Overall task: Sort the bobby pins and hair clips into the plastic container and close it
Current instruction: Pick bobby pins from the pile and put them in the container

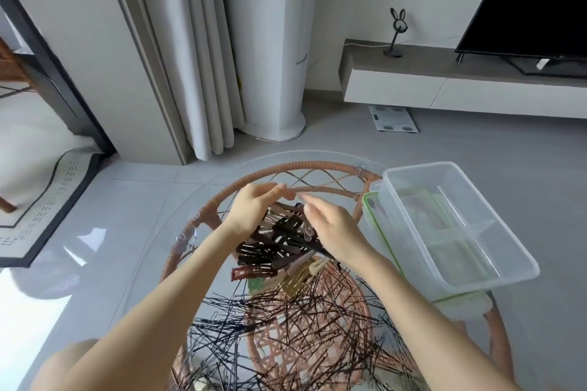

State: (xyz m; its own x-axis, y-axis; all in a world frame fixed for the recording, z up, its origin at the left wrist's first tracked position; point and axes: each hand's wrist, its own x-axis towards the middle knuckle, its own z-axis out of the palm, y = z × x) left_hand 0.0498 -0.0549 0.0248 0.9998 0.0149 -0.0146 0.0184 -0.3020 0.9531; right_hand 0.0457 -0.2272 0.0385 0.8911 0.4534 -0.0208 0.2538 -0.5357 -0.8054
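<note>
A heap of brown, black and beige hair clips (273, 247) lies on the round glass table (127, 232). Nearer to me spreads a tangle of thin black bobby pins (286, 320). My left hand (251, 209) reaches over the far side of the clip heap, fingers curled around it. My right hand (333, 228) is on the heap's right side, fingers stretched out against the clips. The clear plastic container (457, 225) stands open at the right with a divider inside. It rests on its green-rimmed lid (368, 200).
The glass top sits on a rattan frame (305, 165). Beyond it, on the grey tile floor, are a white scale (394, 119), a low TV bench (444, 86) with a rabbit figure and a TV, a white column and curtains. A rug (41, 209) lies at the left.
</note>
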